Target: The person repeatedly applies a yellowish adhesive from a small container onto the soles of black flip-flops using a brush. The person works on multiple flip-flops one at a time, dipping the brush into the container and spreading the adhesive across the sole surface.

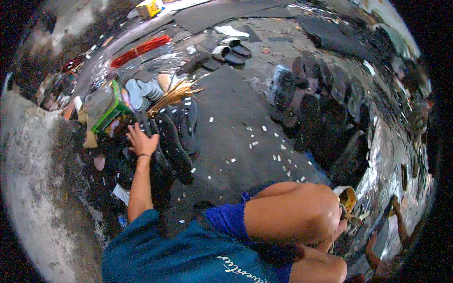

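My left hand (pixel 143 141) stretches forward with its fingers spread and holds nothing that I can see. It is over dark items beside a row of black shoe soles (pixel 171 137). Close to its fingertips stands a green-edged box (pixel 114 107). Grey soles (pixel 141 92) and a bundle of yellowish sticks (pixel 174 96) lie just beyond it. My right hand (pixel 340 227), partly hidden behind my knee, is closed around something small that I cannot make out. Next to it is a pale round pot (pixel 348 198) with yellow-brown stuff inside.
A large heap of dark soles (pixel 311 101) lies to the right. White scraps (pixel 253 143) are scattered over the dark mat (pixel 224 108). Farther off are slide sandals (pixel 231 52) and a red bundle (pixel 141 51). Another person's hands (pixel 372 245) show at the lower right.
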The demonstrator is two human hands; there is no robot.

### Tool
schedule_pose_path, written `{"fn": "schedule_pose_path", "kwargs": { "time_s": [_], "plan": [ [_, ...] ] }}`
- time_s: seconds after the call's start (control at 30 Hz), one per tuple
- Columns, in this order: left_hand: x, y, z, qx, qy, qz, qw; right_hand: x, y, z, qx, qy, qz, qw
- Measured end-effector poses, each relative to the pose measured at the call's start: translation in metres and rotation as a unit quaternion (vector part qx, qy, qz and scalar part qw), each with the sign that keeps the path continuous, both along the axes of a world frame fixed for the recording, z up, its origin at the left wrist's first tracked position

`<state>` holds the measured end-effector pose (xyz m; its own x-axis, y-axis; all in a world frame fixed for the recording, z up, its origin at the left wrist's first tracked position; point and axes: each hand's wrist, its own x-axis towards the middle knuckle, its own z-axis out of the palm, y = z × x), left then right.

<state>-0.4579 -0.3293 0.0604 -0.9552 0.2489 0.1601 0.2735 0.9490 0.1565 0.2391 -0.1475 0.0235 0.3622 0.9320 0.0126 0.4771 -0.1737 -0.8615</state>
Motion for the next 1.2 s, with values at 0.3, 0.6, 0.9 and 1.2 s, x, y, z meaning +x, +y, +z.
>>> {"fn": "schedule_pose_path", "kwargs": {
  "time_s": [0.3,0.6,0.9,1.2],
  "plan": [
    [0.158,0.079,0.05,0.252,-0.053,-0.394,0.882,0.023,-0.003,-0.017,0.074,0.079,-0.025,0.994],
    [0.273,0.136,-0.102,0.027,-0.022,-0.628,0.777,0.016,-0.03,0.005,0.001,0.009,-0.065,0.998],
    [0.285,0.145,-0.092,0.037,-0.072,-0.782,0.618,0.031,0.044,-0.011,-0.002,-0.184,-0.077,0.98],
    [0.347,0.196,-0.143,0.007,-0.196,-0.815,0.546,0.04,0.067,-0.012,-0.095,-0.231,-0.102,0.963]
  ]
}}
